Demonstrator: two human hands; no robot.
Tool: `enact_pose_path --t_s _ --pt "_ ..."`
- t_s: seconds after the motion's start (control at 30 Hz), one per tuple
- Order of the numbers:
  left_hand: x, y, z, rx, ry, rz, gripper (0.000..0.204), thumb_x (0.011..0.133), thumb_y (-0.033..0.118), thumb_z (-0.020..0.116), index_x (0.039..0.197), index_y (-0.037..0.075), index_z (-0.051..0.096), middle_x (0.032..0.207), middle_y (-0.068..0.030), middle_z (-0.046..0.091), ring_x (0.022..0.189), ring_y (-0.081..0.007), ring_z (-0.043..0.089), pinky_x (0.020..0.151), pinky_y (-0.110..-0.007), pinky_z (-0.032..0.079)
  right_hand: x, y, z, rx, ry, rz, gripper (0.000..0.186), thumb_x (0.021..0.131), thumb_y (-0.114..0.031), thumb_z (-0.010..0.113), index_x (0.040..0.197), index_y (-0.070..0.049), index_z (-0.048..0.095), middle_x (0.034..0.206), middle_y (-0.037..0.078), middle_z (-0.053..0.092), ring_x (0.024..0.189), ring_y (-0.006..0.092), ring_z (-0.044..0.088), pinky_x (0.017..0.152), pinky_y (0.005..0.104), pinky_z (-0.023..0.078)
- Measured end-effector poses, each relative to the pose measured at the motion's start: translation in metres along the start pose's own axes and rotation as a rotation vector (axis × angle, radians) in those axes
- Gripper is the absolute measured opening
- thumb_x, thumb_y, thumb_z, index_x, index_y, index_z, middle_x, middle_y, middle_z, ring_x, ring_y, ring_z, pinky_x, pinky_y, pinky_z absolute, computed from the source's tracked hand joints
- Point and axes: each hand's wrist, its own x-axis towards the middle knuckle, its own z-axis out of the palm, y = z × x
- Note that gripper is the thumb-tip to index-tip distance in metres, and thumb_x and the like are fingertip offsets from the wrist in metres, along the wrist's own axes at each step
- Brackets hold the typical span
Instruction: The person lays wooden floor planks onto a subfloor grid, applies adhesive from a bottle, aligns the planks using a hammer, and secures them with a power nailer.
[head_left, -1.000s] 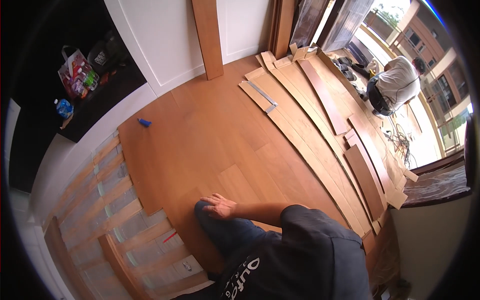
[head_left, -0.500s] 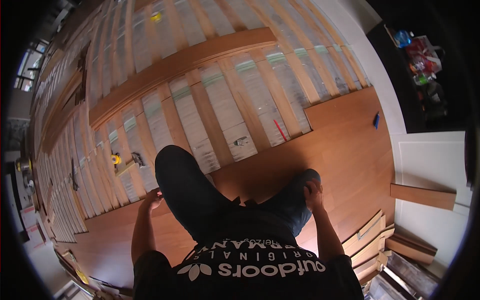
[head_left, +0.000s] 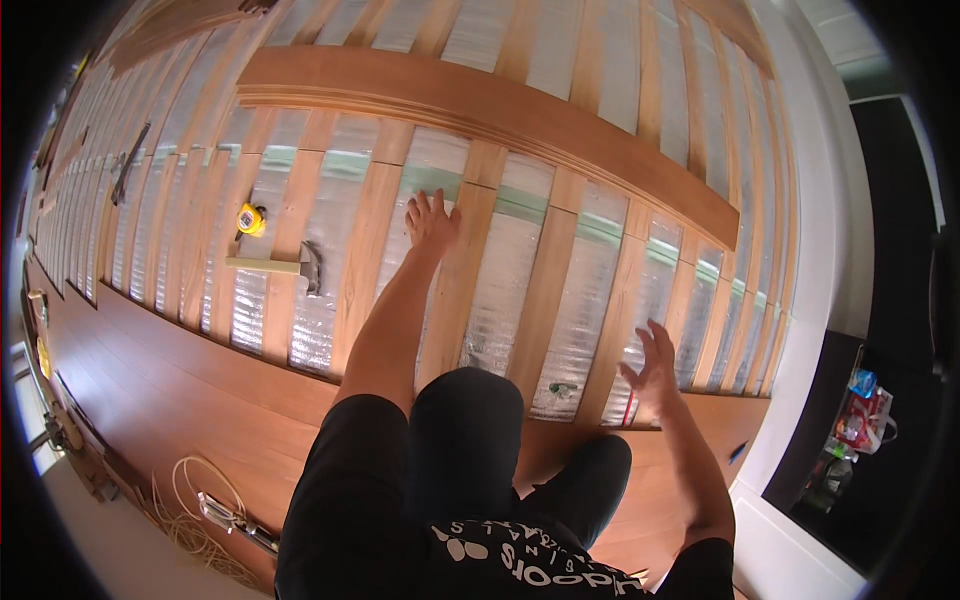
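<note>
In the frame's upper middle, the left hand point(head_left: 433, 222) was spread below stacked planks point(head_left: 480, 97); right of centre, the right hand point(head_left: 655, 375) hung spread.

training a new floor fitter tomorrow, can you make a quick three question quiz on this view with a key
1. True or false: the left hand is farther forward than the right hand.
2. What lies beside the yellow tape measure: a) hammer, b) paint roller, c) spirit level?
3. What does each hand hold?

Key: 1. True. 2. a. 3. Nothing; both look empty, fingers spread.
</note>
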Motion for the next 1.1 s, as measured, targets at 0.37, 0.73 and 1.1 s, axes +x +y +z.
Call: enact_pose_path --t_s 0.37,0.73,1.1 --pt "0.013 0.039 0.073 0.09 0.203 0.062 0.075 0.092 0.057 0.056 0.154 0.016 0.043 0.165 -0.0301 0.018 0.153 -0.0486 0.011 0.119 -0.063 0.01 0.04 0.251 0.104 -0.079 -0.132 0.955 0.055 0.079 -0.024 0.069 0.129 0.0 0.062 0.122 0.031 0.066 0.116 0.0421 0.065 0.101 0.0456 0.051" --pt "0.016 0.012 0.092 0.134 0.318 0.19 0.069 0.096 0.059 0.052 0.151 0.017 0.047 0.162 -0.0287 0.027 0.149 -0.0455 0.019 0.117 -0.061 0.013 -0.139 0.168 0.176 -0.152 -0.179 1.273 0.031 0.086 -0.024 0.063 0.111 -0.007 0.063 0.103 0.021 0.07 0.1 0.0436 0.068 0.085 0.0526 0.055" --pt "0.014 0.044 0.093 0.158 0.322 0.17 0.065 0.095 0.051 0.055 0.149 0.016 0.049 0.162 -0.0235 0.029 0.151 -0.0439 0.022 0.12 -0.059 0.016 -0.169 0.289 0.061 -0.311 0.041 0.935 0.068 0.084 -0.027 0.08 0.138 0.001 0.048 0.137 0.023 0.049 0.13 0.0422 0.047 0.111 0.0522 0.038"
